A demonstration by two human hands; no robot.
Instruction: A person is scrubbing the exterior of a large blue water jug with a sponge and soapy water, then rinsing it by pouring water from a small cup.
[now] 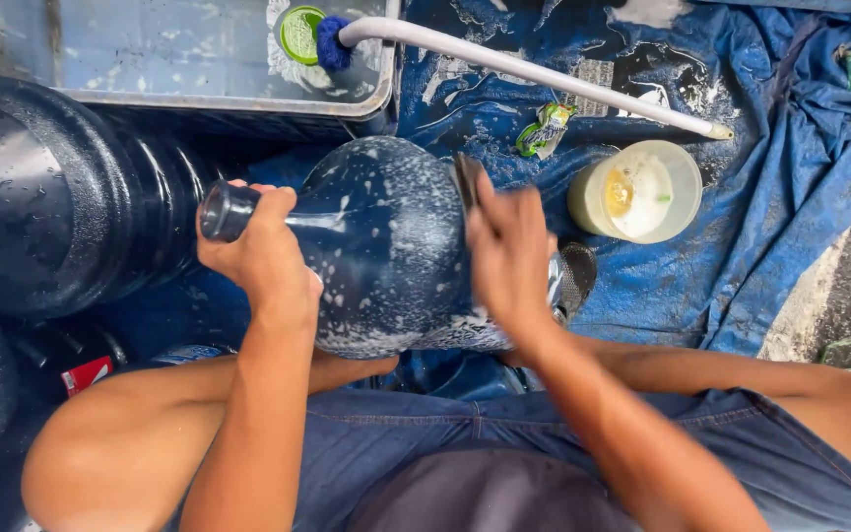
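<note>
Water jug (386,246), sudsy, lies sideways; left hand (263,258) fingers clamp its neck, right hand (509,251) fingers press a scrub pad (467,179) — firm neck grip, overlapping strokes judged best.

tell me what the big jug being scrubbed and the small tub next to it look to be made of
Jug: looks like dark blue see-through hard plastic, glossy where wet, flecked with white suds; the left hand grips its neck. Tub: seemingly thin, milky, translucent plastic, matte, with contents showing dimly through its top.

Bare arms, no sleeves, blue denim shorts with visible seams, bare knees
</note>
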